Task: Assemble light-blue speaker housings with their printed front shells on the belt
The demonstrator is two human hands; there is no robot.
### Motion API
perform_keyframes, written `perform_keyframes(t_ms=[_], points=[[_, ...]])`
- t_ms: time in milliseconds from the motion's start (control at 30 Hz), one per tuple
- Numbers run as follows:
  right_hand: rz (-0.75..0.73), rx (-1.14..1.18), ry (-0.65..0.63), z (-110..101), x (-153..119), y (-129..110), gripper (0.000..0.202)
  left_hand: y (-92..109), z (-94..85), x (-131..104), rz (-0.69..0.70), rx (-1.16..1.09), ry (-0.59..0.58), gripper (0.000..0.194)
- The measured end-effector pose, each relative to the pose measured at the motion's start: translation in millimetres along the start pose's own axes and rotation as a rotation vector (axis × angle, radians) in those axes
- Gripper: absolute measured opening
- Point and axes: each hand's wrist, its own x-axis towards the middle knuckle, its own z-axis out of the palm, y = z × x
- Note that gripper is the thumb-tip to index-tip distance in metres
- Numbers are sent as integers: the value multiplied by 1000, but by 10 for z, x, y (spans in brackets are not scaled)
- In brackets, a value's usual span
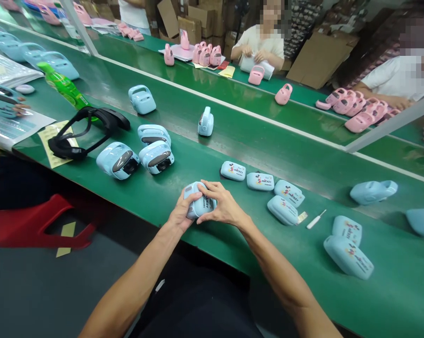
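A light blue plastic casing [197, 209] with a printed Mickey design is held between both my hands at the near edge of the green bench. My left hand [182, 209] grips its left side, thumb across the top. On the other side, the thumb and fingers of my right hand [223, 203] close around the printed part. To the right lie several similar casings, the nearest a blue printed casing [233, 171]. Left of my hands stand light blue handled units, among them a unit with a dark front panel [117, 161].
A black head strap [108, 123] and a green bottle [62, 84] lie at left. A white-handled screwdriver [316, 219] rests at right. Blue units sit along the conveyor [268, 155]. Across it, people sit by pink units [359, 110]. A red stool [39, 225] stands left.
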Motion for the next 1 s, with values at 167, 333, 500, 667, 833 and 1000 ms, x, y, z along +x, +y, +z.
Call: perform_keyframes(t_ms=[167, 333, 500, 667, 833, 1000], points=[[79, 243, 229, 165, -118, -89, 110, 8, -36, -17, 97, 2, -60, 59], [420, 912, 539, 483, -251, -158, 80, 47, -44, 9, 247, 29, -166, 76], [335, 863, 594, 343, -211, 72, 85, 93, -93, 254, 295, 248, -300, 63], [209, 398, 462, 159, -204, 405, 83, -32, -38, 563, 509, 456, -73, 67], [120, 310, 462, 210, -191, 434, 73, -166, 23, 584, 669, 618, 20, 74], [196, 153, 731, 376, 3, 354, 60, -173, 58, 515, 739, 691, 76, 70]])
